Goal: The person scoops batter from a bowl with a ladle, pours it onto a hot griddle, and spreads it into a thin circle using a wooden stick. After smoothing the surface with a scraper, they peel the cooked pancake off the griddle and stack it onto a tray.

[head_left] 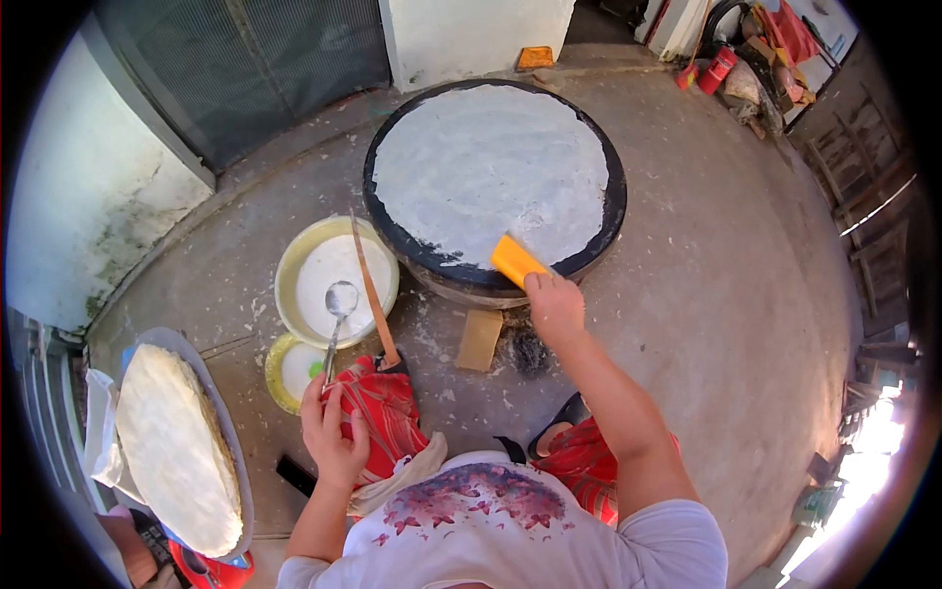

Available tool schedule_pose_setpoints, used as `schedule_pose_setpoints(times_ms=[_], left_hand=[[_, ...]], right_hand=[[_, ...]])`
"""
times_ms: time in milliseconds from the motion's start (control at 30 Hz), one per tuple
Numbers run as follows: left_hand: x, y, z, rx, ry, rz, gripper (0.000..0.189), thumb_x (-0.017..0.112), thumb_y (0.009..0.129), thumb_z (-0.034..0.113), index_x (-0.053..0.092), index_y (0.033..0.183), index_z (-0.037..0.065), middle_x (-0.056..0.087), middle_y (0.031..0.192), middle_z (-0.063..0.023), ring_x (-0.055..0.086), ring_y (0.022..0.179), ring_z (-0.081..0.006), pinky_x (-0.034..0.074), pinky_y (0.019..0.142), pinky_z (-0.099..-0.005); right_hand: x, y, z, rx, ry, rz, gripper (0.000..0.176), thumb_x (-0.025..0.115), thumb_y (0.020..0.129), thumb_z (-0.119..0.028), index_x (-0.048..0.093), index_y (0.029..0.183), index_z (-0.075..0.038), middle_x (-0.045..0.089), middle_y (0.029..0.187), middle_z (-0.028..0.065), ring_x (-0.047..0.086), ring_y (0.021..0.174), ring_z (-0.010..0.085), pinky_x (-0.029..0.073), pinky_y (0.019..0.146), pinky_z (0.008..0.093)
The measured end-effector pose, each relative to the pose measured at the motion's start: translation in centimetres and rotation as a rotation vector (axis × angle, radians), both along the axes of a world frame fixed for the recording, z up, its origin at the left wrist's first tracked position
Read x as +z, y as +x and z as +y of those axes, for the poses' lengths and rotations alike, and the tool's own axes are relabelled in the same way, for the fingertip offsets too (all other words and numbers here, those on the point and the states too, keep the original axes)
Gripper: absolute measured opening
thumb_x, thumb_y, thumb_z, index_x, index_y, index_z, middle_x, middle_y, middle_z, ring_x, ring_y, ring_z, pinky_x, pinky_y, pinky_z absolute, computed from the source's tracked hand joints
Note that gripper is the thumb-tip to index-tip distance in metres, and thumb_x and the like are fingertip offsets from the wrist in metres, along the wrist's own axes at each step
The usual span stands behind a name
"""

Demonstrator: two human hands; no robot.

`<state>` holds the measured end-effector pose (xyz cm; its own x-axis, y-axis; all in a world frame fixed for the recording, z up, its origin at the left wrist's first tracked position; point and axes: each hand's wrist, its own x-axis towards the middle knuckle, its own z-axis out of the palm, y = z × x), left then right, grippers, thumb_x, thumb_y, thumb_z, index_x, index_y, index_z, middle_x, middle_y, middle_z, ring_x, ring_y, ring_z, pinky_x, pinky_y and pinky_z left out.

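A big round black griddle [616, 196] stands on the floor ahead, covered with a thin white batter layer [491, 167]. My right hand [554, 304] grips a yellow flat scraper [517, 260] whose edge rests on the near rim of the batter. My left hand [332, 432] rests on my knee and holds a metal ladle [339, 309] by its handle; the ladle's bowl hangs over a yellow basin of white batter [334, 270].
A wooden stick [373, 294] leans across the basin. A smaller yellow bowl [294, 371] sits beside it. A tray stacked with finished thin sheets [177, 452] lies at the left. A wooden block [479, 340] lies under the griddle. Clutter stands far right.
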<state>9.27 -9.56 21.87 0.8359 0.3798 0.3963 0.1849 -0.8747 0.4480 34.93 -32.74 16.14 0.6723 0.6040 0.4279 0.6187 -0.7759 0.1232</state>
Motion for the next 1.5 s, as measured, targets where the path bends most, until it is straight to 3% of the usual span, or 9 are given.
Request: schedule_pose_setpoints(times_ms=[100, 267, 367, 567, 633, 933, 1067, 1133, 1500], left_hand=[[-0.1, 0.0, 0.2, 0.002, -0.002, 0.001, 0.041, 0.058, 0.064, 0.004, 0.051, 0.105, -0.001, 0.044, 0.117, -0.0207, 0.046, 0.104, -0.0376, 0.04, 0.085, -0.0409], [-0.2, -0.2, 0.2, 0.001, 0.004, 0.0, 0.041, 0.058, 0.064, 0.004, 0.052, 0.104, -0.001, 0.044, 0.117, -0.0207, 0.046, 0.104, -0.0375, 0.04, 0.086, -0.0407], [-0.1, -0.1, 0.1, 0.005, -0.007, 0.002, 0.04, 0.058, 0.064, 0.003, 0.052, 0.104, -0.001, 0.044, 0.117, -0.0207, 0.046, 0.103, -0.0369, 0.04, 0.086, -0.0403], [-0.4, -0.8, 0.7, 0.019, -0.039, -0.022, 0.042, 0.056, 0.065, 0.001, 0.052, 0.106, -0.001, 0.043, 0.117, -0.0217, 0.047, 0.103, -0.0354, 0.04, 0.085, -0.0376], [-0.1, -0.7, 0.8, 0.011, -0.049, -0.018, 0.041, 0.055, 0.065, 0.001, 0.052, 0.106, -0.002, 0.043, 0.118, -0.0219, 0.047, 0.103, -0.0352, 0.04, 0.085, -0.0376], [0.8, 1.2, 0.7, 0.014, -0.083, 0.135, 0.039, 0.05, 0.071, 0.002, 0.05, 0.109, -0.003, 0.039, 0.122, -0.0226, 0.042, 0.109, -0.0379, 0.034, 0.09, -0.0398], [1.5, 3.7, 0.8, 0.009, -0.001, 0.19, 0.041, 0.052, 0.067, 0.01, 0.051, 0.105, -0.004, 0.043, 0.117, -0.0238, 0.041, 0.107, -0.0414, 0.036, 0.087, -0.0446], [2.1, 5.3, 0.4, 0.006, 0.017, 0.166, 0.036, 0.053, 0.077, 0.016, 0.053, 0.108, -0.002, 0.047, 0.116, -0.0211, 0.044, 0.105, -0.0386, 0.035, 0.09, -0.0431], [0.5, 11.5, 1.2, 0.018, 0.089, 0.29, 0.035, 0.054, 0.075, 0.013, 0.053, 0.106, -0.002, 0.048, 0.114, -0.021, 0.047, 0.102, -0.0388, 0.039, 0.086, -0.0437]], right_hand=[[2.0, -0.8, -0.3, 0.097, 0.071, 0.136, 0.012, 0.055, 0.067, -0.013, 0.048, 0.077, -0.008, 0.051, 0.066, 0.0068, 0.054, 0.062, 0.0224, 0.042, 0.055, 0.0337], [1.4, 3.8, -1.7, -0.385, 0.567, 0.476, 0.03, 0.064, 0.069, -0.028, 0.052, 0.083, -0.004, 0.059, 0.075, 0.0172, 0.058, 0.072, 0.0327, 0.046, 0.061, 0.0396], [-0.7, 6.6, -3.3, -0.453, 0.54, 0.54, 0.034, 0.065, 0.068, -0.03, 0.054, 0.087, -0.005, 0.061, 0.078, 0.017, 0.059, 0.075, 0.0324, 0.047, 0.065, 0.0389], [0.4, 11.0, -9.2, -0.822, 0.464, 0.368, 0.039, 0.065, 0.067, -0.03, 0.055, 0.095, -0.005, 0.062, 0.084, 0.0154, 0.06, 0.08, 0.0321, 0.047, 0.069, 0.0388], [-1.2, 12.9, -12.0, -0.818, 0.819, 0.39, 0.046, 0.065, 0.068, -0.027, 0.052, 0.105, -0.003, 0.06, 0.095, 0.0155, 0.06, 0.084, 0.03, 0.047, 0.073, 0.0361], [-0.6, 22.2, -12.2, -1.104, 0.543, 0.355, 0.063, 0.063, 0.07, -0.027, 0.038, 0.126, -0.011, 0.058, 0.106, 0.0128, 0.057, 0.095, 0.0268, 0.046, 0.079, 0.0382], [0.1, 28.5, -10.7, -0.94, 0.399, 0.331, 0.059, 0.062, 0.07, -0.028, 0.042, 0.123, -0.012, 0.058, 0.103, 0.0165, 0.057, 0.094, 0.0297, 0.046, 0.079, 0.0373], [1.5, 31.8, -10.3, -1.147, 0.421, 0.394, 0.058, 0.061, 0.071, -0.029, 0.042, 0.124, -0.016, 0.058, 0.105, 0.015, 0.056, 0.096, 0.0286, 0.046, 0.08, 0.0385], [0.8, 45.7, -3.7, -0.82, 0.251, 0.34, 0.054, 0.06, 0.073, -0.027, 0.042, 0.124, -0.024, 0.056, 0.11, 0.0095, 0.054, 0.102, 0.0242, 0.044, 0.082, 0.0372]])
